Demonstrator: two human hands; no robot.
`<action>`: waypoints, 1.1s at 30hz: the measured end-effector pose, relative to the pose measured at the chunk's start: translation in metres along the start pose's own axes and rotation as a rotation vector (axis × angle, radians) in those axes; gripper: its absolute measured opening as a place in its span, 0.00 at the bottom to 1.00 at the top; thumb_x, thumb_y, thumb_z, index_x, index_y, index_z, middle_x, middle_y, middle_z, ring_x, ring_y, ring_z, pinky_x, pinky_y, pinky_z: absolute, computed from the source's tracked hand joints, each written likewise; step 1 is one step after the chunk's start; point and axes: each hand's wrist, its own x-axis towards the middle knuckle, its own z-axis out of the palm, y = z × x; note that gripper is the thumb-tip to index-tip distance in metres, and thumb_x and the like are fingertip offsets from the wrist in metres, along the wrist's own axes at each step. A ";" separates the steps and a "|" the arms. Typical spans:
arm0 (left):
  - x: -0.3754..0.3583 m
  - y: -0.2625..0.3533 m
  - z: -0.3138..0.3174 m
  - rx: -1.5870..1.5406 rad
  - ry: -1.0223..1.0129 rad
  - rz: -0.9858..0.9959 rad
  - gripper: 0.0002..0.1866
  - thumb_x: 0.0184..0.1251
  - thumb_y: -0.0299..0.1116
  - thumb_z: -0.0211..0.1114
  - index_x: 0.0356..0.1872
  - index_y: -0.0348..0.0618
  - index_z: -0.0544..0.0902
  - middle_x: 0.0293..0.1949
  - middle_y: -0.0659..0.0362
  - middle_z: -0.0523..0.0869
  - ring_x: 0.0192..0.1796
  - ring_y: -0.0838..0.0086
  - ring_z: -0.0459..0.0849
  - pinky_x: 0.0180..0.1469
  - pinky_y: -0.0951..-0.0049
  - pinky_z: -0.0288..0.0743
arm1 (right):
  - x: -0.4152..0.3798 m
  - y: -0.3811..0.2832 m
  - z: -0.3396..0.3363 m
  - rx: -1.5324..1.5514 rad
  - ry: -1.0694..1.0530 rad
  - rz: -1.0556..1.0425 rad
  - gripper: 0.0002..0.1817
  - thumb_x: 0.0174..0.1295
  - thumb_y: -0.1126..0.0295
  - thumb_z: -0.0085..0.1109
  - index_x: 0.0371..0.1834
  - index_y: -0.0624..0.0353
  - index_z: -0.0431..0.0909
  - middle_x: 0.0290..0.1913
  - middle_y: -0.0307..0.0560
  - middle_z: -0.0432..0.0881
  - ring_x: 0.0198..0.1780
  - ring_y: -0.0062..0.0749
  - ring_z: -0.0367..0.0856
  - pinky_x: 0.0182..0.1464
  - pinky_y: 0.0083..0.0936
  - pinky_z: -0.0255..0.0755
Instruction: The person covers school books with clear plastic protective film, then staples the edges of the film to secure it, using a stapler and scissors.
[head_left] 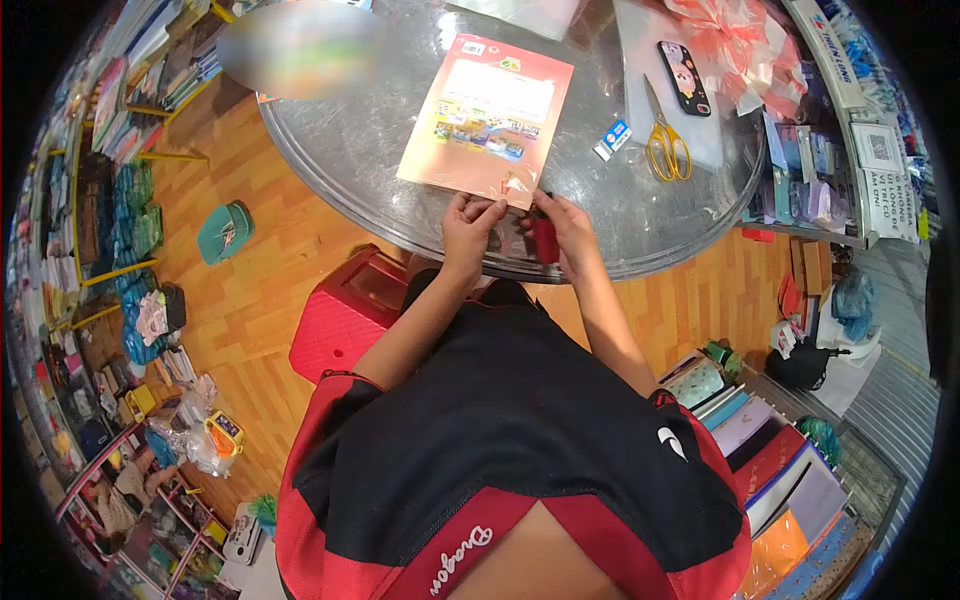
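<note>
A pink-orange book (487,120) with a white panel and small printed pictures lies on the round metal table (370,150). My left hand (467,237) pinches the book's lower edge, thumb and fingers pressed together near its middle. At the book's lower right corner is my right hand (570,237), closed around a small dark red object (545,240) whose kind I cannot make out. Its fingertips touch or nearly touch the corner. Right of the book lie a blue-and-white eraser (612,140) and yellow-handled scissors (667,145).
A phone in a dark patterned case (684,78) rests on clear plastic sheets (640,60). Beside it is a crumpled red-and-white plastic bag (745,50). A red stool (345,310) stands under the table's near edge; a green stool (228,232) is on the floor. Stocked shelves line both sides.
</note>
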 end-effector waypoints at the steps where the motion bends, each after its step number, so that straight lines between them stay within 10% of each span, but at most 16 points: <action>1: 0.000 0.000 0.000 -0.030 0.001 -0.009 0.16 0.53 0.23 0.63 0.43 0.35 0.70 0.33 0.56 0.81 0.35 0.77 0.79 0.41 0.80 0.71 | 0.000 -0.003 -0.002 0.031 0.033 0.012 0.10 0.56 0.65 0.58 0.33 0.62 0.75 0.27 0.39 0.77 0.26 0.18 0.75 0.27 0.14 0.68; 22: 0.001 -0.004 -0.001 -0.089 0.010 -0.085 0.19 0.54 0.22 0.61 0.47 0.36 0.67 0.33 0.55 0.81 0.34 0.76 0.80 0.40 0.80 0.72 | 0.004 0.000 0.003 -0.153 0.102 -0.065 0.10 0.46 0.78 0.62 0.29 0.64 0.70 0.21 0.42 0.77 0.20 0.22 0.75 0.21 0.16 0.68; 33: 0.003 -0.008 -0.003 -0.036 0.014 -0.071 0.19 0.54 0.21 0.61 0.47 0.36 0.66 0.34 0.56 0.80 0.36 0.76 0.79 0.40 0.80 0.72 | -0.005 0.000 -0.014 -0.066 0.051 0.218 0.14 0.59 0.60 0.53 0.35 0.61 0.71 0.27 0.41 0.76 0.24 0.22 0.74 0.24 0.16 0.69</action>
